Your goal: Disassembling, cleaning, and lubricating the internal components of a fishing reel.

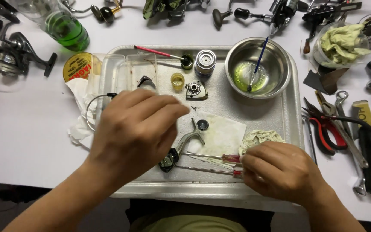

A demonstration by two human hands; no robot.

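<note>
Left hand (136, 129) hovers above metal tray (280, 116), fingers pinched together, maybe on tiny part, cannot tell. Right hand (280, 172) closed around red-handled screwdrivers (230, 158) near tray front, beside crumpled rag (258, 138).

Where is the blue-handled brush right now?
In the head view, the blue-handled brush leans inside the steel bowl at the tray's far right corner, tip in greenish liquid.

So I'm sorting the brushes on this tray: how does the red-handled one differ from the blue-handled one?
The red-handled brush lies almost flat across the tray's back, its tip at a small dark cup; the blue-handled brush leans steeply inside the steel bowl, tip down in greenish liquid. Neither hand touches them: the left hand hovers mid-tray, the right hand is at the screwdrivers. Both brushes are thin.
</note>
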